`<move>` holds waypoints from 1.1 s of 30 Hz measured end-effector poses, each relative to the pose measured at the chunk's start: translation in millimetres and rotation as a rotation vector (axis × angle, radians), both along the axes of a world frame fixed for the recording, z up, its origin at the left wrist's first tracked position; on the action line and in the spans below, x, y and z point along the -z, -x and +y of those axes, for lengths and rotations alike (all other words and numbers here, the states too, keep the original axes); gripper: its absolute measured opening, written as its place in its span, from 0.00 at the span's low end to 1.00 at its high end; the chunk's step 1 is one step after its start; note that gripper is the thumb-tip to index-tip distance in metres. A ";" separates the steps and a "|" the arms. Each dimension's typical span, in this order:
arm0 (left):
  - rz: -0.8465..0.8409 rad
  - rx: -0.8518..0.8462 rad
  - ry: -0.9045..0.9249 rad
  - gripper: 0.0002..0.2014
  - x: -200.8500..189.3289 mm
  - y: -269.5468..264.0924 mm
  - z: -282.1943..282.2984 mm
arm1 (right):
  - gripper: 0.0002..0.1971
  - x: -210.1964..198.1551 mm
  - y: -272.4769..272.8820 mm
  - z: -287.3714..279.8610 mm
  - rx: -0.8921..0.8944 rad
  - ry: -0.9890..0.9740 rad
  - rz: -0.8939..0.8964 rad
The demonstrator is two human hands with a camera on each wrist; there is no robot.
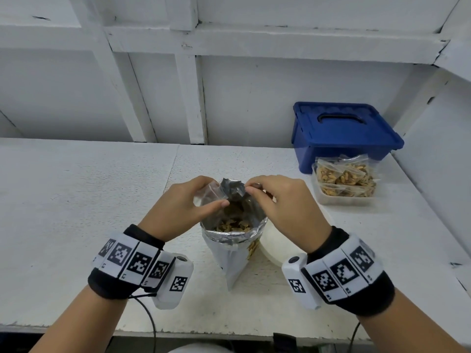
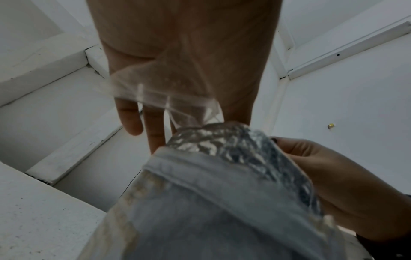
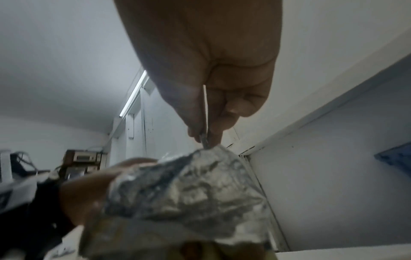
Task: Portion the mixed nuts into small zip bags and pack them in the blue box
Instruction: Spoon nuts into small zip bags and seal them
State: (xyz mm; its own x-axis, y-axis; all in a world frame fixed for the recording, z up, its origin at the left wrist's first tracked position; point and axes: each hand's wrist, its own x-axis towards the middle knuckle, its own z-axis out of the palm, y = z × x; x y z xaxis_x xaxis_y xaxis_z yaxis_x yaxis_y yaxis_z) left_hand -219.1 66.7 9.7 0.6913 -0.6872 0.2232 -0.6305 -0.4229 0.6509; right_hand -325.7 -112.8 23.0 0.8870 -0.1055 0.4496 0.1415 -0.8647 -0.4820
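Note:
The big foil-lined nut bag [image 1: 233, 240] stands open at the table's middle, with mixed nuts [image 1: 233, 225] showing inside. My left hand [image 1: 216, 192] holds an empty small clear zip bag [image 1: 207, 192] at the bag's left rim; the left wrist view shows the zip bag [image 2: 169, 91] lying against the palm. My right hand [image 1: 252, 188] pinches the foil bag's raised far rim [image 3: 200, 176] between thumb and forefinger. The blue box [image 1: 344, 133] sits at the back right with its lid on.
A clear tub [image 1: 328, 197] with several filled zip bags of nuts stands in front of the blue box. A white round lid [image 1: 277, 250] lies under my right wrist. White walls close the back and right; the table edge is near my forearms.

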 end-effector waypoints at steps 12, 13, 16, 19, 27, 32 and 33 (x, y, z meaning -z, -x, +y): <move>0.046 -0.017 0.032 0.29 1.9 0.0 -3.3 | 0.13 13.6 -9.0 -0.4 0.020 -0.089 0.273; 0.050 -0.019 0.033 0.29 1.7 -0.2 -3.4 | 0.13 13.4 -9.8 -0.8 0.023 -0.133 0.284; 0.052 -0.022 0.039 0.28 0.5 0.1 -3.5 | 0.13 10.7 -10.9 -3.0 0.044 -0.274 0.287; 0.053 -0.021 0.036 0.28 -0.7 0.4 -4.3 | 0.12 7.8 -10.0 -5.4 0.059 -0.358 0.268; 0.070 -0.009 0.038 0.26 -5.9 2.2 -3.6 | 0.12 2.5 -8.9 -15.7 0.151 -0.531 0.161; 0.065 0.029 0.024 0.30 -8.6 -1.6 3.1 | 0.13 2.6 -8.6 -22.8 0.233 -0.674 0.181; 0.057 0.037 0.022 0.30 -9.6 -2.6 4.2 | 0.13 2.2 -8.4 -23.5 0.246 -0.710 0.176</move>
